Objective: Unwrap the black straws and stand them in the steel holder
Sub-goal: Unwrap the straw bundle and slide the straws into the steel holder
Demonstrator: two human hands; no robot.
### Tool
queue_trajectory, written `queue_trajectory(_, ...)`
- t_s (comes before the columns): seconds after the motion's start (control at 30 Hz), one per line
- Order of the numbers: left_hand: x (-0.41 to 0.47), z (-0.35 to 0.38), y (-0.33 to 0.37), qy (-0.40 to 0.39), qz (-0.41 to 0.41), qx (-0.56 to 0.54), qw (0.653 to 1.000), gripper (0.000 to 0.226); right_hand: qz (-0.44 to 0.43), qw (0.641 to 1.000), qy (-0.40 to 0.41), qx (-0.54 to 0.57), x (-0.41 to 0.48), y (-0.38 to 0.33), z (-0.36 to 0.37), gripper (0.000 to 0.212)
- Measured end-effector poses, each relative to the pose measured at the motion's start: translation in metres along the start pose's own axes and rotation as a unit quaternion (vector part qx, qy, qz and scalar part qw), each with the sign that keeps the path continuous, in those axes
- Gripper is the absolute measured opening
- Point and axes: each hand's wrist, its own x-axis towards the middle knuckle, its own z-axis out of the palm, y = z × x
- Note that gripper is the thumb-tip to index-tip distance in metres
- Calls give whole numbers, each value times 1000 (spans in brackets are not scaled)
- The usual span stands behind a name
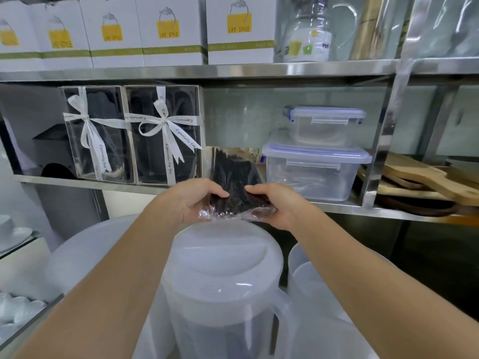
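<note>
At the frame's centre, our left hand [195, 200] and right hand [275, 206] both clutch the clear-plastic-wrapped bundle of black straws [234, 199], just above the translucent white plastic pitcher [220, 275].

This is looking like a kitchenware shop or its stockroom; stainless steel shelving [233, 71] is running across the far side, and a row of identical white boxes [171, 35] printed LIFE STYLE is sitting along its top shelf. Clear gift boxes [163, 133] tied with white ribbon are standing at the left of the lower shelf; lidded plastic containers [318, 164] are sitting stacked to their right; wooden boards [420, 182] are lying farther right; white plastic pitchers [223, 281] are crowding the near side.
</note>
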Motion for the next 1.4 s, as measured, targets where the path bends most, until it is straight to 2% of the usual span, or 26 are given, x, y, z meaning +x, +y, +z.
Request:
queue_trajectory(0.13, -42, 16, -4, -10, 37, -38, 999, 12, -42, 998, 6, -35, -36, 0, -4, 43)
queue_trajectory(0.23, -73, 37, -16, -18, 41, -81, 996, 15, -78, 995, 28, -47, -76, 0, -14, 26)
queue_trajectory(0.3, -95, 54, -26, -32, 34, -112, 993, 25, -91, 994, 33, -55, -107, 0, -24, 21)
queue_trajectory(0.37, -119, 68, -37, -48, 30, -134, 989, 32, -97, 991, 35, -81, -140, 3, -33, 28)
queue_trajectory(0.47, -160, 91, -48, -94, 22, -157, 983, 27, -112, 988, 56, -90, -192, 12, -50, 36)
queue_trajectory(0.63, -217, 139, -73, -142, 2, -130, 981, 26, -113, 988, 86, -60, -276, 37, -86, 35)
queue_trajectory(0.83, -262, 204, -115, -147, -4, -114, 983, 31, -109, 977, 159, -93, -353, 65, -136, 39)
queue_trajectory(0.97, -286, 245, -123, -158, 16, -100, 982, 37, -109, 972, 194, -72, -396, 71, -168, 37)
queue_trajectory(1.07, -308, 274, -129, -168, 40, -76, 982, 40, -127, 959, 229, -113, -420, 79, -189, 42)
queue_trajectory(1.17, -325, 303, -137, -177, 63, -52, 981, 35, -168, 933, 265, -174, -438, 87, -208, 55)
queue_trajectory(1.3, -341, 346, -142, -189, 71, -44, 978, 25, -168, 941, 235, -176, -457, 90, -235, 53)
queue_trajectory(1.4, -342, 381, -148, -178, 70, -19, 981, 46, -154, 958, 205, -128, -464, 92, -265, 58)
